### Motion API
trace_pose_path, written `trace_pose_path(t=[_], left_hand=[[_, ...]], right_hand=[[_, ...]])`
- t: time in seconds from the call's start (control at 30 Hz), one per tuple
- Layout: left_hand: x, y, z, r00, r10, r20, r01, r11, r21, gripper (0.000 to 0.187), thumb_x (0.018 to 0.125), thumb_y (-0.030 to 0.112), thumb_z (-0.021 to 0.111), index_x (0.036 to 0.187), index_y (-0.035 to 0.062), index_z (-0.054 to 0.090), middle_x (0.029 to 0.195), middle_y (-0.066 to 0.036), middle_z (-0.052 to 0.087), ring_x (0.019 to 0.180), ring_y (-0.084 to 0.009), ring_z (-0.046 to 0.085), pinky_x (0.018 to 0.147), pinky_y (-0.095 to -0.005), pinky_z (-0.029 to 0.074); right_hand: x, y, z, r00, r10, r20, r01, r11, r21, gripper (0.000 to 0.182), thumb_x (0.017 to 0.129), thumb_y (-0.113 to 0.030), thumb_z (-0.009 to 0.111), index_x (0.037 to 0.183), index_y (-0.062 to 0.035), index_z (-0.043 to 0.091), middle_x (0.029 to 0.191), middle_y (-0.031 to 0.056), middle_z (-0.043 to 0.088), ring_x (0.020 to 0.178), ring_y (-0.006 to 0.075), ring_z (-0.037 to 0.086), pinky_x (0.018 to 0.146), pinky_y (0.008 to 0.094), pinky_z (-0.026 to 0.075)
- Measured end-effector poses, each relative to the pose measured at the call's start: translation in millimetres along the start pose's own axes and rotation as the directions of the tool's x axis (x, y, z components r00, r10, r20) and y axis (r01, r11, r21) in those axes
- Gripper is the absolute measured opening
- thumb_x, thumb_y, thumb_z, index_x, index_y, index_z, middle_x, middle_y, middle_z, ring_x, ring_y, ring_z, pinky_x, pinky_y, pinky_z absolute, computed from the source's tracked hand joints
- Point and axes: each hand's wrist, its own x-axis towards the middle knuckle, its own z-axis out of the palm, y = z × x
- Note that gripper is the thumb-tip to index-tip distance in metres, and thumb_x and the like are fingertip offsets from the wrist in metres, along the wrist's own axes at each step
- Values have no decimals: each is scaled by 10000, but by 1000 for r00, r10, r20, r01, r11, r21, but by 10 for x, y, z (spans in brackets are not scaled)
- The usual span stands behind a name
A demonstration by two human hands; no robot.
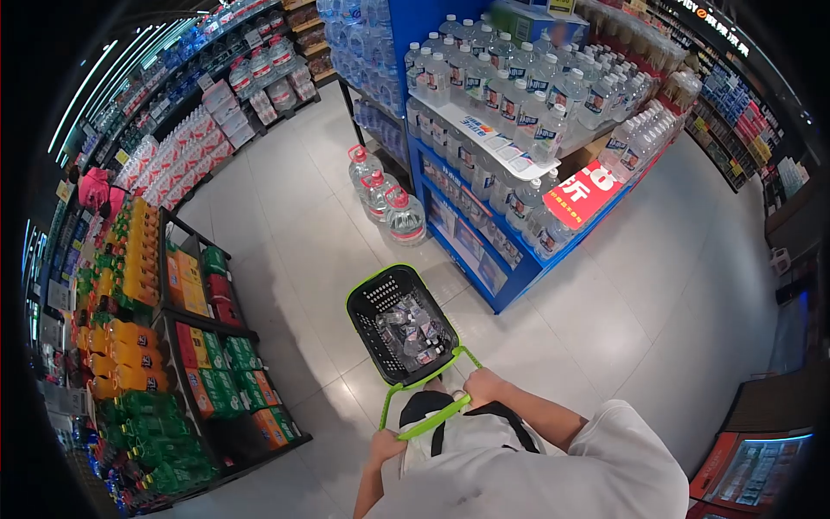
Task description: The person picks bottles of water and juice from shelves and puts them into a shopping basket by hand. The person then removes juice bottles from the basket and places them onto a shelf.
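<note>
Left hand: closed around the near-left end of the green handle [435, 419]; this is the left hand [386, 445].
Right hand: the right hand [486, 387] grips the handle's other end, farther forward.
Basket: the black basket [372, 298] with its green rim sits on the floor [285, 199] directly ahead of both hands. Its long axis runs away from the body, leaning slightly left; in this view the right hand is nearer its near-right corner.
Load: clear bottles [411, 333] lie jumbled toward the near edge; their labels are too small to read.
Jugs: large red-capped jugs [405, 216] stand on the floor beyond the basket's far edge, beside the blue display stand [506, 294].
Display stand: its near corner is right of the basket; white-capped bottles [549, 134] crowd the top.
Red card: on the stand's right edge, the red card [581, 195] shows a large white character, partly covered, and small yellow writing I cannot read.
Left shelf: orange bottles [134, 355], brand unclear.
Overhead sign: at far right, the dark sign [713, 26] reads "PICY", then Chinese characters.
</note>
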Motion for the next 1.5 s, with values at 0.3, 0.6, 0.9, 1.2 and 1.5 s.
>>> trace_pose_path(t=[0.3,0.6,0.9,1.2,1.5], left_hand=[[1054,-180,-942,980,-9,-198,-7,997,-76,289,647,307,640,628,22,687,628,-236,606,650,-418,631,643,-453,538],[2551,-409,-2324,987,-73,-144,52,989,-141,298,610,323,648,670,37,708,642,-231,623,662,-387,650,669,-439,542],[3716,-132,-3077,974,-139,-178,114,983,-144,279,632,267,605,734,40,731,715,-237,659,726,-391,668,735,-419,554],[4487,-476,-4412,964,-200,-173,160,962,-220,269,621,290,651,738,65,742,697,-229,650,684,-371,662,718,-422,551],[5048,-731,-5397,971,-120,-209,74,974,-214,305,701,320,659,740,21,712,732,-258,636,732,-420,635,712,-452,527]], right_hand=[[1258,332,-566,994,110,-8,-110,978,-176,219,637,-246,626,717,-62,715,774,127,689,828,290,647,852,400,454],[3055,824,-1824,958,282,-54,-286,919,-270,187,713,-158,609,819,-56,724,897,114,687,1068,271,567,907,520,398],[4241,1692,-2419,911,390,-136,-406,906,-123,197,782,-61,569,923,5,689,1071,156,635,1139,298,524,896,496,496],[5412,1941,-3014,944,256,-207,-247,967,64,162,724,-58,612,846,29,672,957,194,648,991,382,577,859,431,516],[6101,1865,-3565,958,252,-139,-222,954,202,160,669,-95,629,778,-4,703,779,231,662,774,414,632,759,449,527]])
